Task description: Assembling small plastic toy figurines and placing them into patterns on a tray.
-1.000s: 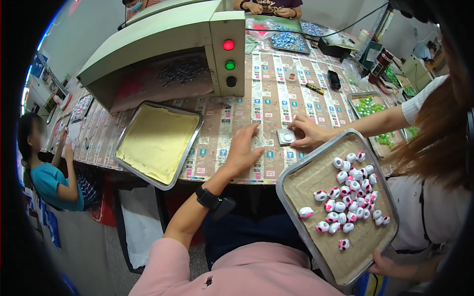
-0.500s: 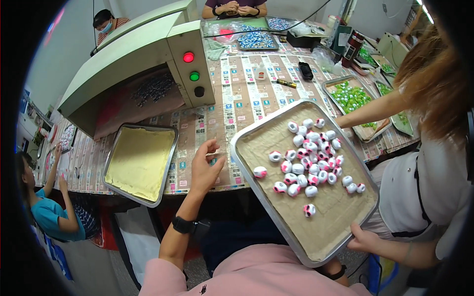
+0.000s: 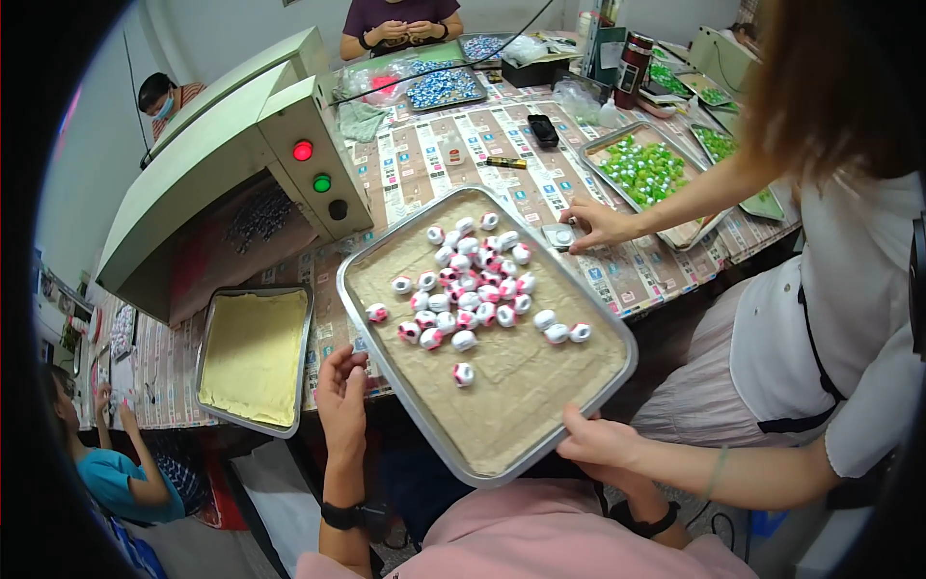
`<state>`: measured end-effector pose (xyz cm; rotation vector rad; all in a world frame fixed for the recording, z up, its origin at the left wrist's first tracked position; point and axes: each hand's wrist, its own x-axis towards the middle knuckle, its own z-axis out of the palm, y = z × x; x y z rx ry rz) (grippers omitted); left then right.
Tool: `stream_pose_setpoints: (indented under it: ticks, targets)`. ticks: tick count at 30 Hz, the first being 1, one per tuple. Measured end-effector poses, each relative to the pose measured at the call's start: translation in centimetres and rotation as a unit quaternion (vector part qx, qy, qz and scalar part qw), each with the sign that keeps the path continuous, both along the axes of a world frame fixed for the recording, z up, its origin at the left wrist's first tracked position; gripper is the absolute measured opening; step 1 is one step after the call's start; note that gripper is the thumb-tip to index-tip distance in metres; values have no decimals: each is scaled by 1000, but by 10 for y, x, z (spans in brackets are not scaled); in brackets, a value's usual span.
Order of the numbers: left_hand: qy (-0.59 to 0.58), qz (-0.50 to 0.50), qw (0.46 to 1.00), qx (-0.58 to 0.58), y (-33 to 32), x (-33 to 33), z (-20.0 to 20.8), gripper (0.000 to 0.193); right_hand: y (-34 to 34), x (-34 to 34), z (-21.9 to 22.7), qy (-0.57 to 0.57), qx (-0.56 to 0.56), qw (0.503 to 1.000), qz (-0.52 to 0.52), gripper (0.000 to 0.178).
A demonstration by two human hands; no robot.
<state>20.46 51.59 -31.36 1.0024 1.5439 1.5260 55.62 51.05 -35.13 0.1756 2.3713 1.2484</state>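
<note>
The left hand (image 3: 342, 396) is empty, its fingers loosely bent and the thumb apart, just beside the left edge of a metal tray (image 3: 479, 477); whether it touches the rim is unclear. The right hand (image 3: 606, 474) is mostly hidden under the tray's lower right edge and a co-worker's forearm, so its grip cannot be told. The tray is tilted in front of the body, overlapping the near edge of the desk (image 3: 529, 193) in view. On its brown lining (image 3: 540, 386), white pieces (image 3: 469, 301) with pink and black marks lie mostly in one cluster, with a few apart.

A co-worker's hand (image 3: 596, 440) grips the lower right rim, while that person's other hand (image 3: 600, 224) is at a small pale square object (image 3: 558, 235) on the desk. To the left, a second tray (image 3: 305, 357) with a yellow lining (image 3: 251, 352) sits at the desk's near edge, in front of a pale machine (image 3: 217, 145) with a red light (image 3: 303, 151) and a green light (image 3: 321, 182). Farther out lie a yellow-and-black tube (image 3: 506, 162), a black object (image 3: 542, 130), and trays bearing green-and-white pieces (image 3: 641, 174) and blue-and-white pieces (image 3: 444, 89).
</note>
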Motion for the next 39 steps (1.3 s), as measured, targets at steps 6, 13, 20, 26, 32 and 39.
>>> stream_pose_setpoints:
  ticks: [6,13,20,26,32,39]
  targets:
    - [-58,-28,997,-46,-24,7,8,31,12,-44,21,-61,102,981,153,23]
    - [-19,-49,997,-58,-24,18,14,52,13,-71,-18,-26,32,994,96,33]
    - [53,-61,995,-59,-9,20,6,62,14,-96,-27,-14,49,996,67,37]
    - [160,-42,985,-57,4,-4,5,52,13,-120,-30,-1,115,993,12,40]
    - [221,-35,973,-63,18,-14,5,42,23,-139,-30,16,17,1000,19,49]
    - [313,-21,948,-50,12,-29,26,32,31,-119,-31,10,53,993,106,25]
